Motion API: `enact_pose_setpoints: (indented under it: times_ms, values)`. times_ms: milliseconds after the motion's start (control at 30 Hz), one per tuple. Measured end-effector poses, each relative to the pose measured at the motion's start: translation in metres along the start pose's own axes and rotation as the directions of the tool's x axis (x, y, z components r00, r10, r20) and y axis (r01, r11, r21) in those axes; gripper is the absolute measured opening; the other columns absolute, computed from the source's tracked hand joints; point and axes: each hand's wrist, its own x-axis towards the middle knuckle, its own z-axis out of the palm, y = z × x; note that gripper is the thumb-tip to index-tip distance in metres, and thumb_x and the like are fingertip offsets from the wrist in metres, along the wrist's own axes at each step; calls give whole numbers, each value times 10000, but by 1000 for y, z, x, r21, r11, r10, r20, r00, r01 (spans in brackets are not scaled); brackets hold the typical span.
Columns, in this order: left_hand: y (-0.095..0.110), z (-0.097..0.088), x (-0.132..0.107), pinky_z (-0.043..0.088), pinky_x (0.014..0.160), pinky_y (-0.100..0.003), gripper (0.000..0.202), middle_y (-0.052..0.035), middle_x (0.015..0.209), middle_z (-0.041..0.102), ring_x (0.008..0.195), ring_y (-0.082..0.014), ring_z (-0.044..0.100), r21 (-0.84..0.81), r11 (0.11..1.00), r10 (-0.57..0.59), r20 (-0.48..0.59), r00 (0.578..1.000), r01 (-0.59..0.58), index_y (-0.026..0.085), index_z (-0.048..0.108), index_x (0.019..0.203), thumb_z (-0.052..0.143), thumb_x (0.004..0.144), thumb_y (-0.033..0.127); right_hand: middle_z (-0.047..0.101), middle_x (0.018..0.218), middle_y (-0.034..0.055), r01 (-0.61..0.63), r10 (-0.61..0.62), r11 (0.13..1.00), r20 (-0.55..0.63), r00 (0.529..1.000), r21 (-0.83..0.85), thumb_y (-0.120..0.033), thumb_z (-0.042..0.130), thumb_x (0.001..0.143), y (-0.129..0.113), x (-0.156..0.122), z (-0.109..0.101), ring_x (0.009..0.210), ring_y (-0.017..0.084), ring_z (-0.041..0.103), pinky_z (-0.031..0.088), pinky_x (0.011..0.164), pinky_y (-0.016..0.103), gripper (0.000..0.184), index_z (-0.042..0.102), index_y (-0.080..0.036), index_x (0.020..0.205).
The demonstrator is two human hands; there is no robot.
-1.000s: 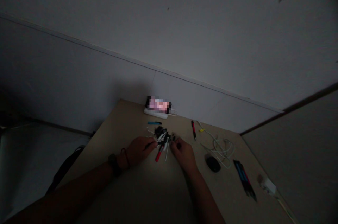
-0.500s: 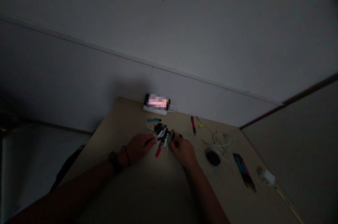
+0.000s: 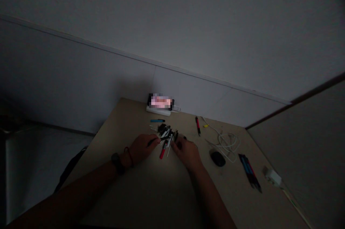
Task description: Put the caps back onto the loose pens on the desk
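Observation:
A loose pile of pens (image 3: 165, 130), mostly black and white, lies on the desk between my hands. A red-ended marker (image 3: 162, 152) points out of its near side. My left hand (image 3: 144, 147), with a watch and a cord on the wrist, is closed around a slim black pen (image 3: 165, 138) whose far end crosses the pile. My right hand (image 3: 188, 152) is curled at the pile's right edge, thumb and fingers pinched by the white pens. Dark tips show beside its fingers, but what it grips is hard to make out in the dim light.
Behind the pile are a blue pen (image 3: 157, 120) and a phone (image 3: 161, 102) on a white stand. Rightward lie a red-and-black pen (image 3: 198, 126), a coiled white cable (image 3: 228, 142), a black mouse (image 3: 217, 158), a row of pens (image 3: 250, 173) and a white plug (image 3: 273, 176).
Both hands stay almost in place at the pile. A white pen near my right fingers has shifted slightly left, closer to the red-ended marker. The camera view has moved a little.

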Motion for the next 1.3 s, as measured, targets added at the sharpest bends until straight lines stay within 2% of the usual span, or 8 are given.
enact_pose_setpoints:
  times_ms: [100, 200, 333, 467, 833, 1033, 1167, 1300]
  values:
    - [0, 0, 1, 372, 645, -267, 365, -28, 761, 670, 706, -161, 583, 0, 1000, 10, -3, 1000, -10, 173, 635, 811, 423, 995, 405, 644, 661, 17, 17, -4, 987, -80, 997, 158, -421, 513, 938, -1, -2, -1, 583, 153, 555, 295, 563, 259, 288, 626, -202, 788]
    - [1, 0, 1, 375, 653, -266, 362, -31, 780, 683, 716, -161, 591, -2, 1000, 22, -5, 1000, -22, 169, 653, 834, 425, 997, 399, 559, 602, -6, 81, -19, 926, -168, 986, 369, -495, 438, 962, -3, -3, 1, 567, 147, 505, 316, 551, 253, 407, 557, -198, 709]
    - [3, -1, 1, 385, 661, -268, 350, -35, 798, 695, 726, -163, 602, -3, 1000, 30, 11, 999, -30, 172, 680, 859, 449, 990, 399, 486, 595, -18, 180, -109, 831, -163, 981, 527, -546, 408, 969, -9, -4, 7, 582, 146, 466, 329, 552, 253, 469, 485, -205, 656]
    - [3, -2, -1, 417, 694, -274, 309, -44, 835, 713, 764, -176, 620, -16, 999, 51, 23, 998, -51, 178, 708, 878, 503, 963, 394, 447, 603, -29, 194, -166, 772, -103, 981, 606, -570, 442, 953, -14, -5, 13, 581, 136, 435, 313, 551, 244, 471, 476, -203, 658]
    - [-2, 2, -1, 461, 776, -280, 242, -43, 949, 752, 863, -188, 665, -77, 990, 121, -2, 993, -120, 194, 722, 974, 606, 908, 396, 370, 590, -40, 114, -129, 653, -39, 991, 748, -648, 527, 880, -14, -2, 18, 573, 122, 365, 278, 529, 239, 522, 458, -202, 618]
    - [-7, 4, -1, 451, 798, -292, 260, -46, 964, 734, 886, -195, 651, -39, 986, 164, 54, 985, -162, 201, 704, 991, 520, 964, 383, 337, 588, -45, 97, -132, 614, -19, 991, 783, -653, 519, 887, -17, -3, 20, 560, 114, 329, 264, 527, 247, 540, 426, -206, 599]
    - [-6, 8, -3, 422, 701, -279, 291, -33, 835, 689, 750, -178, 613, -8, 988, 155, 140, 978, -155, 201, 657, 947, 423, 1005, 363, 354, 578, -46, 78, -153, 588, 15, 988, 805, -662, 486, 902, -19, -4, 19, 540, 111, 319, 274, 521, 252, 539, 431, -209, 615]
    - [-2, 8, -6, 398, 675, -280, 291, -24, 798, 656, 712, -174, 585, -39, 987, 157, 151, 976, -153, 214, 626, 965, 384, 1016, 365, 391, 570, -42, 88, -184, 562, 21, 983, 822, -652, 477, 917, -18, -6, 18, 536, 111, 340, 294, 523, 250, 536, 454, -204, 623]
